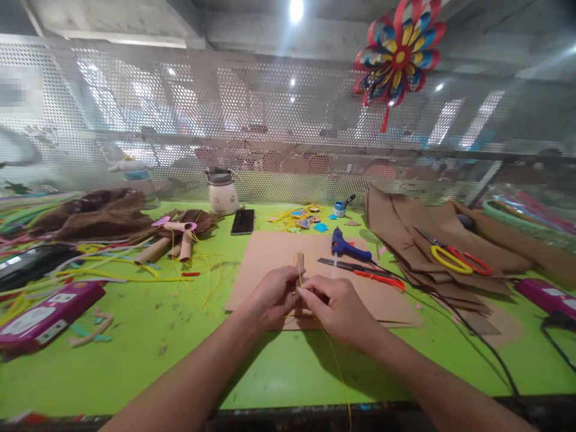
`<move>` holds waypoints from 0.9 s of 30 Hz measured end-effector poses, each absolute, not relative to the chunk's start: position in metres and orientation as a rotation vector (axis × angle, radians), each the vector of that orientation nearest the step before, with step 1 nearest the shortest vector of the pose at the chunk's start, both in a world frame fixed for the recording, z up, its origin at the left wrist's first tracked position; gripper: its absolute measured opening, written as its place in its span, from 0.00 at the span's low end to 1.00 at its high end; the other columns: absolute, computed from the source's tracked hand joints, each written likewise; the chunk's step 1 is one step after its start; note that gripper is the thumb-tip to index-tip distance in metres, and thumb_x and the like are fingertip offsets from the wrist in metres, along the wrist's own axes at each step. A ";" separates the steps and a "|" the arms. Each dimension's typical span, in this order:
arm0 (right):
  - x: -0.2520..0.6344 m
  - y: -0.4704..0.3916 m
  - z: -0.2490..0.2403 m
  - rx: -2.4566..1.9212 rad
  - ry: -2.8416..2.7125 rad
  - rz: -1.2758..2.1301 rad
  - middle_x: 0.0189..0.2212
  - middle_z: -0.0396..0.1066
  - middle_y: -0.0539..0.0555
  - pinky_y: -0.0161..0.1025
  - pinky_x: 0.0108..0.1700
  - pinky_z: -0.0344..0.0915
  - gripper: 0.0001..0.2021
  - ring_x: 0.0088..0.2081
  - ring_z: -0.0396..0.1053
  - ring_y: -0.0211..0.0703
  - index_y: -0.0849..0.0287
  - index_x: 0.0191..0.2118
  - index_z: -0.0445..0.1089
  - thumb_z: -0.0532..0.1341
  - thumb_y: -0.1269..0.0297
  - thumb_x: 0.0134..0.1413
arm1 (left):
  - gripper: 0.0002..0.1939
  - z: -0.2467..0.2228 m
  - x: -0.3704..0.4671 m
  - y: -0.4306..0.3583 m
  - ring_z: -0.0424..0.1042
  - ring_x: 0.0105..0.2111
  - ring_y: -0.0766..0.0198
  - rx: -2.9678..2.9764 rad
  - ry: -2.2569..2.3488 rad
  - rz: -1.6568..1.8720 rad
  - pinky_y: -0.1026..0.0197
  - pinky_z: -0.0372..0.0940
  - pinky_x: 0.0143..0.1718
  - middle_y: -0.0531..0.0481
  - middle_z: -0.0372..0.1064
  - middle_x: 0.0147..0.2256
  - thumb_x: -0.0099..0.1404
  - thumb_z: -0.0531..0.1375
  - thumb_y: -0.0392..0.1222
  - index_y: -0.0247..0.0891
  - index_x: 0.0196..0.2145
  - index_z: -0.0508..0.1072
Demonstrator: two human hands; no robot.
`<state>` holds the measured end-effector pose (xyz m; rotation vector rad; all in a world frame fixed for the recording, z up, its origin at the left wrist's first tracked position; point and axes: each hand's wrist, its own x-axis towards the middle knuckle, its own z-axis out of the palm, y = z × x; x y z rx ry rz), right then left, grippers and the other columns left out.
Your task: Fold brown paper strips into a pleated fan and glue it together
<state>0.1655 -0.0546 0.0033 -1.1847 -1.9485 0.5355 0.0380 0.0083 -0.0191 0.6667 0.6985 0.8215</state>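
Two forearms (189,366) reached forward; the left hand (275,294) had its fingers around a brown tube (300,263) above the cardboard (263,255), its long axis pointing away from the person; the right hand (339,303) pinched yellow string (337,362). It trailed past the table's (148,342) near edge.

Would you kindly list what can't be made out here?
Head view: slim brown piece, middle covered by left hand and right hand.
Head view: thin yellow thread, lower end cut by bottom edge.
Head view: rightmost magenta box, cut by right edge.
Head view: small blue jar, label unreadably small.
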 end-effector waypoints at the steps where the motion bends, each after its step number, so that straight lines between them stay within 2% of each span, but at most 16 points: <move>1: 0.167 -0.054 0.005 -1.169 -1.921 0.539 0.22 0.69 0.50 0.34 0.29 0.59 0.11 0.24 0.64 0.37 0.59 0.27 0.69 0.53 0.65 0.58 | 0.05 -0.018 0.038 0.008 0.65 0.17 0.69 0.667 0.702 0.808 0.68 0.63 0.20 0.50 0.64 0.18 0.55 0.54 0.29 0.31 0.23 0.66; 5: 0.178 -0.049 0.011 -1.178 -1.775 0.519 0.22 0.68 0.50 0.34 0.29 0.59 0.11 0.25 0.64 0.38 0.59 0.29 0.69 0.54 0.62 0.58 | 0.05 -0.016 0.036 0.006 0.72 0.23 0.63 0.691 0.688 0.729 0.64 0.68 0.26 0.43 0.70 0.23 0.59 0.53 0.31 0.29 0.27 0.69; 9: 0.187 -0.049 0.012 -1.218 -1.742 0.532 0.21 0.67 0.50 0.34 0.26 0.58 0.12 0.24 0.63 0.38 0.59 0.28 0.69 0.54 0.61 0.57 | 0.08 -0.018 0.034 0.008 0.74 0.26 0.61 0.704 0.668 0.681 0.62 0.69 0.30 0.39 0.72 0.26 0.61 0.52 0.33 0.28 0.30 0.69; 13: 0.186 -0.053 0.012 -1.191 -1.832 0.647 0.24 0.71 0.51 0.35 0.30 0.60 0.12 0.27 0.67 0.40 0.59 0.29 0.70 0.53 0.63 0.58 | 0.07 -0.017 0.033 0.008 0.71 0.22 0.65 0.729 0.651 0.643 0.66 0.66 0.24 0.42 0.72 0.25 0.61 0.53 0.34 0.28 0.31 0.70; 17: 0.183 -0.058 0.012 -1.203 -1.869 0.612 0.25 0.72 0.51 0.34 0.31 0.60 0.11 0.28 0.67 0.39 0.59 0.30 0.69 0.52 0.65 0.59 | 0.07 -0.009 0.033 0.003 0.62 0.14 0.70 0.685 0.655 0.575 0.68 0.60 0.17 0.49 0.66 0.18 0.61 0.54 0.37 0.32 0.28 0.68; 22: 0.181 -0.061 0.012 -1.237 -1.924 0.554 0.24 0.71 0.51 0.33 0.31 0.58 0.11 0.27 0.66 0.37 0.60 0.29 0.68 0.52 0.66 0.59 | 0.09 -0.001 0.034 0.000 0.59 0.13 0.71 0.646 0.644 0.514 0.69 0.55 0.16 0.52 0.61 0.16 0.61 0.54 0.40 0.33 0.26 0.66; 27: 0.183 -0.061 0.012 -1.241 -1.838 0.537 0.24 0.72 0.50 0.32 0.30 0.58 0.11 0.26 0.65 0.35 0.60 0.31 0.69 0.52 0.65 0.60 | 0.10 -0.007 0.032 0.005 0.59 0.14 0.72 0.652 0.676 0.511 0.70 0.53 0.15 0.50 0.62 0.18 0.62 0.53 0.40 0.32 0.27 0.67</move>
